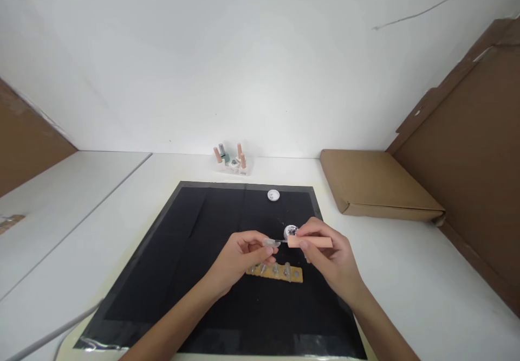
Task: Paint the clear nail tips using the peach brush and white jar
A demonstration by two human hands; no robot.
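Observation:
My left hand [247, 253] pinches a small translucent nail tip [270, 243] between thumb and fingers. My right hand [325, 252] grips the peach handle of a polish brush [314, 242], held level, its dark tip pointing left at the nail tip and meeting it. Just beyond my right fingers sits a white round pot [290, 231] with silvery contents, partly hidden. Below the hands a yellow strip [276, 272] with several clear and silvery pieces lies on the black mat [162, 274]; my left hand covers part of it.
A small white lid [273, 195] lies near the mat's back edge. Against the wall a clear tray [232, 170] holds several bottles with peach or grey caps. A flat cardboard box [377, 182] is at the right, beside an upright cardboard panel [467, 149].

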